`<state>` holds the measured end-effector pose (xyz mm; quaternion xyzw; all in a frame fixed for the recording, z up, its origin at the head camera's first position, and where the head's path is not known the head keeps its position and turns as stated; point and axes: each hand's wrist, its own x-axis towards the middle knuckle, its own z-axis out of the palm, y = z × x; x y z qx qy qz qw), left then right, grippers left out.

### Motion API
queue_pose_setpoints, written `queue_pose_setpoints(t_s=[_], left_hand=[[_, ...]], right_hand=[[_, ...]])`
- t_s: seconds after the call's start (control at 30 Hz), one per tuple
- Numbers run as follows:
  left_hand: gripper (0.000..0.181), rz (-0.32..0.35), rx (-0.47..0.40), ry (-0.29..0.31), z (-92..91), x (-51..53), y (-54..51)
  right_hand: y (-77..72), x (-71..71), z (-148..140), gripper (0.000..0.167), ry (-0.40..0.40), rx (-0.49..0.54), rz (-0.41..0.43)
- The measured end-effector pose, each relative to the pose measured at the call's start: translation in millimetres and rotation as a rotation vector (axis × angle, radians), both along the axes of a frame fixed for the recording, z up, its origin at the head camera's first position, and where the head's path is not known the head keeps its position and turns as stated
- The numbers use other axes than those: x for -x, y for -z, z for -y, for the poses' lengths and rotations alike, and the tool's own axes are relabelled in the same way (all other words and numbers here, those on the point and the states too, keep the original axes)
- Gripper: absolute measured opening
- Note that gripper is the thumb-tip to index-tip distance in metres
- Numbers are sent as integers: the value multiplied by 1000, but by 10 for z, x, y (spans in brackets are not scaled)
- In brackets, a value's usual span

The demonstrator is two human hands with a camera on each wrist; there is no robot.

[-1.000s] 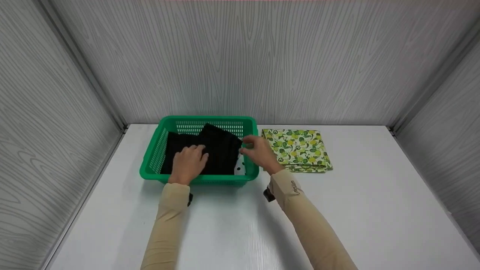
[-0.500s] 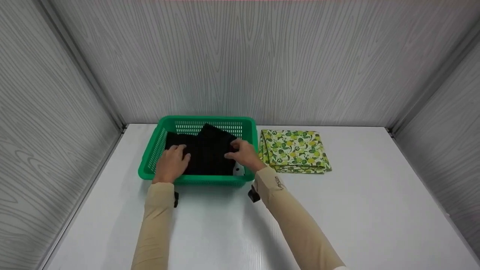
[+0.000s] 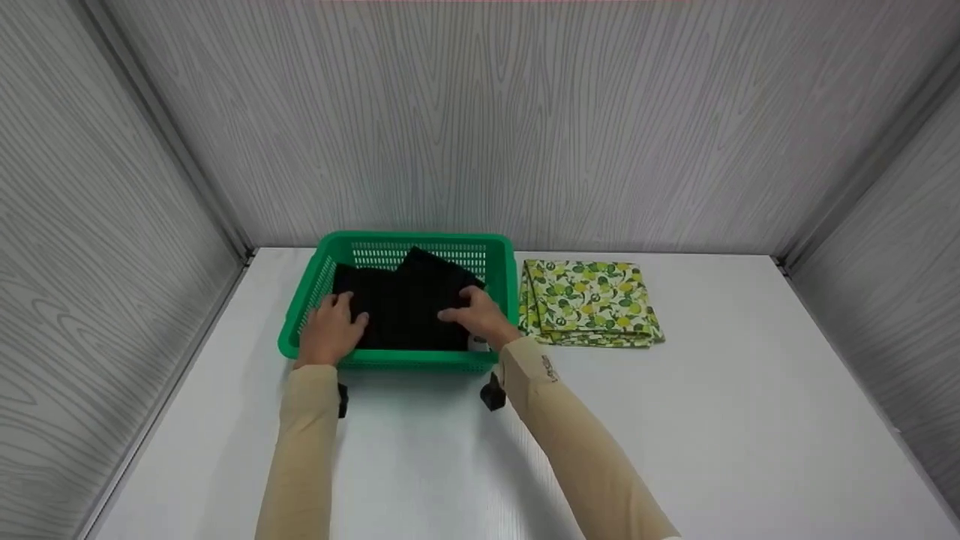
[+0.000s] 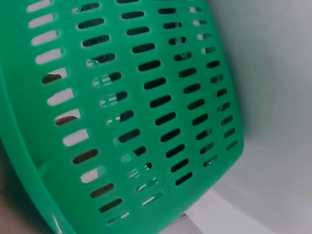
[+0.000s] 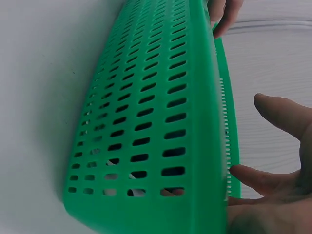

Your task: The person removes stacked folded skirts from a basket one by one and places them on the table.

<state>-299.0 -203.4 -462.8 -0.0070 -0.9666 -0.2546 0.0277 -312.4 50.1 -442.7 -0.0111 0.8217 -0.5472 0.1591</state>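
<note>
Folded black cloth (image 3: pixel 409 307) lies inside a green slotted basket (image 3: pixel 420 360), one corner poking up at the back. My left hand (image 3: pixel 328 330) reaches over the front rim and rests at the cloth's left side, thumb apart from the fingers. At the cloth's right side is my right hand (image 3: pixel 480 315); the right wrist view shows its thumb and fingers spread, nothing between them. A bit of white cloth (image 3: pixel 478 344) shows beneath the black one. In the left wrist view the basket wall (image 4: pixel 161 117) hides most of the left hand.
Right of the basket lies a folded cloth with a lemon and leaf print (image 3: pixel 592 300). The white table (image 3: pixel 712 420) is bounded by a grey wood-grain back wall (image 3: pixel 480 120) and side walls.
Both hands have moved left: the left from the cloth's middle to its left side, the right from above the basket's right rim onto the black cloth's right side. The cloth has barely shifted.
</note>
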Motion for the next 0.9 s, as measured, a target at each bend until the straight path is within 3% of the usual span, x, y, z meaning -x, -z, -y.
queue_pose_setpoints(t_s=[0.37, 0.7, 0.9], left_hand=[[69, 161, -34, -23, 52, 94, 4], [78, 244, -65, -31, 99, 196, 18], [74, 276, -141, -70, 83, 223, 33]], right_hand=[[145, 30, 29, 75, 49, 39, 132], [159, 51, 25, 76, 43, 111, 210], [194, 84, 10, 76, 38, 168, 253]])
